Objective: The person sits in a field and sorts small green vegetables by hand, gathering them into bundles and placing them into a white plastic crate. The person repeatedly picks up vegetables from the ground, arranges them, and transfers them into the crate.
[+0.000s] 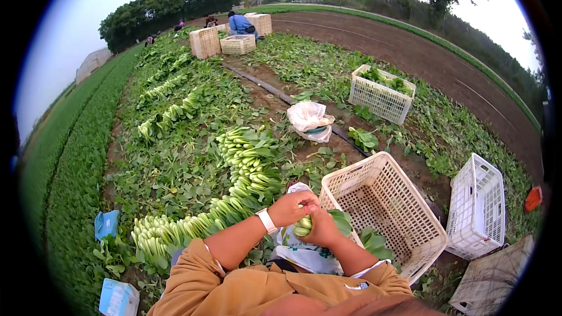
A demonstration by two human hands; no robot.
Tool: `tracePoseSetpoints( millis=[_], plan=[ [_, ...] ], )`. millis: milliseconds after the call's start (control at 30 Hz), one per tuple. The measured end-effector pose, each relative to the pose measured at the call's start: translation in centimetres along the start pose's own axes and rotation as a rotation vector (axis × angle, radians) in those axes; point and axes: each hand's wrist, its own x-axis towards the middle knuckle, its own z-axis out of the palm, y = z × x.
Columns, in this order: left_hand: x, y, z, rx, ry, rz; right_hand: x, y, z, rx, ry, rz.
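Observation:
My right hand [322, 228] grips a small bunch of bok choy [303, 225], pale stalk ends towards the left and leaves out to the right. Just above the stalks, my left hand [290, 207] pinches a thin red band [306, 210] against the bunch; its exact wrap is hidden by the fingers. A white watch [266, 220] is on my left wrist. Beside my left forearm lies a long row of cut bok choy [193, 228], stalks facing left. To the right of my hands stands a plastic crate [395, 210] with perforated sides, its floor bare.
A leaf-filled crate [382, 96] stands ahead right, beyond a white plastic bag [309, 118] and dark hose [268, 87]. Another white crate [476, 210] is at right. Blue packages [106, 224] lie left. A person in blue [240, 24] crouches among crates farther off.

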Motion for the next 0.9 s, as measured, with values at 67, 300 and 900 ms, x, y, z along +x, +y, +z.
tracePoseSetpoints(
  millis=[67,300,900],
  plan=[
    [-0.4,0.1,-1.0,0.557,-0.124,0.164,0.0,-0.3,-0.3,0.029,-0.043,0.048],
    [4.4,0.5,-2.6,0.898,-0.568,-0.470,0.1,-1.3,-0.2,-0.046,-0.048,0.055],
    [-5.5,0.9,4.4,0.837,-0.294,-0.336,-0.1,1.0,-0.7,0.011,0.066,0.150]
  ],
)
